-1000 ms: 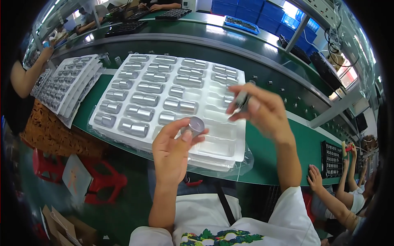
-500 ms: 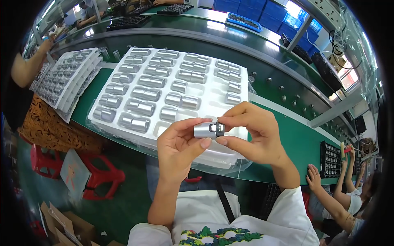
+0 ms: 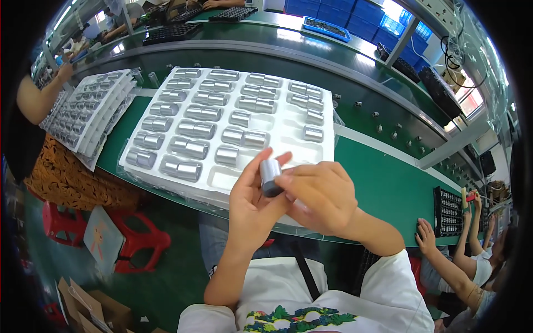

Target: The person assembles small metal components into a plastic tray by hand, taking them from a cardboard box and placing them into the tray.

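A silver cylinder with a dark end (image 3: 270,172) is between my two hands, in front of my chest. My left hand (image 3: 250,206) wraps its fingers and thumb around the cylinder from the left. At the dark end, the fingers of my right hand (image 3: 322,194) press together against it; the fingertips are partly hidden. Just beyond my hands lies a white moulded tray (image 3: 225,178) with rows of similar silver cylinders (image 3: 196,129) in its pockets. Some pockets at its right and near side hold nothing.
More stacked white trays (image 3: 91,150) stand at the left, beside a person in a patterned orange garment (image 3: 66,172). The green bench (image 3: 383,194) runs to the right, toward a black tray (image 3: 447,211) and other people's hands. Red stools (image 3: 147,241) stand below left.
The cylinder has turned from lying sideways to standing more upright, dark end down. My right hand has rolled over it, lower and nearer; my left hand has shifted slightly right.
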The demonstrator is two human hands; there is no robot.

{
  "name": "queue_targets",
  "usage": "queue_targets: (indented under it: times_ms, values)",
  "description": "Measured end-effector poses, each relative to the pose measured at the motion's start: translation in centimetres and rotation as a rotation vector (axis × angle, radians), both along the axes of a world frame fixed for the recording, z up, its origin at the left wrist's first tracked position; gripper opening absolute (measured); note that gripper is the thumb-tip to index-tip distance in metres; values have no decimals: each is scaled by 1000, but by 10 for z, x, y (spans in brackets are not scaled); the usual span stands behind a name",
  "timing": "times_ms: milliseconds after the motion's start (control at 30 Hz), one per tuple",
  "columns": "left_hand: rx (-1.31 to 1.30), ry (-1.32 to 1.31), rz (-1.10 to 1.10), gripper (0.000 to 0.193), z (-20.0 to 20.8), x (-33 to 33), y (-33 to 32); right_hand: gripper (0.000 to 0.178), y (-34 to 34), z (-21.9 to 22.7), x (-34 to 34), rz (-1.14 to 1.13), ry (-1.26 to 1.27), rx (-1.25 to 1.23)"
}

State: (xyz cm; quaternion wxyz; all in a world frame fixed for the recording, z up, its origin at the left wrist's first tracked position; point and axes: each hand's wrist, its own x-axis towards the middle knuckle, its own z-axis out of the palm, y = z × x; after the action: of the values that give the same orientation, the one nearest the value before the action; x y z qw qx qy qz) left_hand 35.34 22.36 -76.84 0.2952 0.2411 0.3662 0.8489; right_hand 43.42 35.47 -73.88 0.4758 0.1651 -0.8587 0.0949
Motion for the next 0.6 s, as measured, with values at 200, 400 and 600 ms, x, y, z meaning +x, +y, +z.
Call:
queue_targets:
  times_ms: [200, 400, 600]
  values:
    - [-303, 200, -19, 47, -8, 3, -7, 43, -5, -8, -2, -7, -47, 11]
    - [-267, 641, 359, 72, -6, -2, -1, 38, 30, 0, -13, 124, 2, 8]
    - [-778, 1332, 812, 49, -2, -49, -17, 30, 197, -25, -32, -586, -53, -496]
